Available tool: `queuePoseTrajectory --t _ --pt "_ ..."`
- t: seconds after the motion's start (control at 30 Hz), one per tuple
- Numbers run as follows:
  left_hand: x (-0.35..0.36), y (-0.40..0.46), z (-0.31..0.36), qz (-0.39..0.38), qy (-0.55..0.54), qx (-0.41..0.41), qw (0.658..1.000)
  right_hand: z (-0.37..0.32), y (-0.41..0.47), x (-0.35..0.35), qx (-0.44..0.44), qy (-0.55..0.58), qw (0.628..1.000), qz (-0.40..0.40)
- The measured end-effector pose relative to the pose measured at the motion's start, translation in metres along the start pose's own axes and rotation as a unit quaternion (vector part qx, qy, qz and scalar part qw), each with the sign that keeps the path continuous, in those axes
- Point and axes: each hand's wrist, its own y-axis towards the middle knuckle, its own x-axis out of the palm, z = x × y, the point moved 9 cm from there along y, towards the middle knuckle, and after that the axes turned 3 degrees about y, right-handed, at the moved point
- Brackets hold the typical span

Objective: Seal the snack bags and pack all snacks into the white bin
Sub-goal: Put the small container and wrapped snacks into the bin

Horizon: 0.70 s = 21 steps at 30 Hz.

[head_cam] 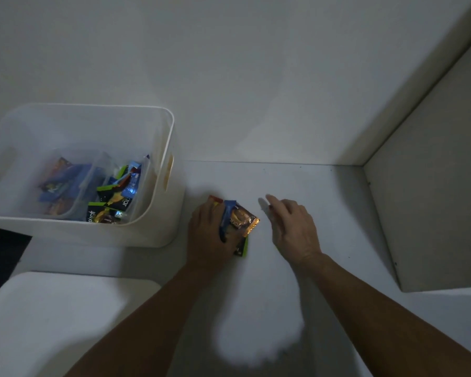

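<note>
A white bin stands on the white shelf at the left, with several snack packets and clear bags lying inside. Just right of the bin, my left hand is closed on a small stack of snack packets: orange, blue, red and green wrappers, resting on the shelf surface. My right hand hovers a little to the right of the stack, fingers spread and holding nothing.
A white lid or flat white object lies at the lower left. The shelf's back wall is close behind, and a side panel closes off the right. A dark gap shows at the far left.
</note>
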Motion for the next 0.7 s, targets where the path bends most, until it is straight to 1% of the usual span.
queuePoseTrajectory --t 0.07,0.1,0.17,0.27,0.4,0.5,0.6,0.7 --pt "0.007 -0.007 -0.002 -0.033 0.038 0.006 0.999 -0.004 0.000 0.007 0.013 -0.022 1.000 -0.011" --pt "0.009 -0.010 -0.004 -0.035 0.041 0.002 0.999 -0.007 0.000 0.009 0.020 -0.028 0.999 -0.014" --pt "0.006 -0.014 -0.007 -0.018 0.021 -0.009 1.000 -0.014 0.002 0.010 0.037 -0.032 0.999 -0.016" --pt "-0.003 -0.019 -0.006 0.024 -0.012 0.010 1.000 -0.022 0.007 0.016 0.062 -0.043 0.997 -0.030" --pt "-0.009 -0.025 -0.007 0.048 0.034 0.012 0.998 -0.031 0.009 0.029 0.044 -0.065 0.995 -0.058" --pt "-0.014 -0.027 -0.015 0.064 0.079 -0.015 0.995 -0.034 0.010 0.030 0.033 -0.072 0.996 -0.053" --pt "-0.018 -0.029 -0.024 0.076 0.087 -0.019 0.993 -0.032 0.010 0.028 0.031 -0.062 0.997 -0.043" --pt "-0.015 -0.033 -0.029 0.047 0.073 -0.023 0.996 -0.032 0.009 0.023 0.029 -0.039 0.999 -0.019"
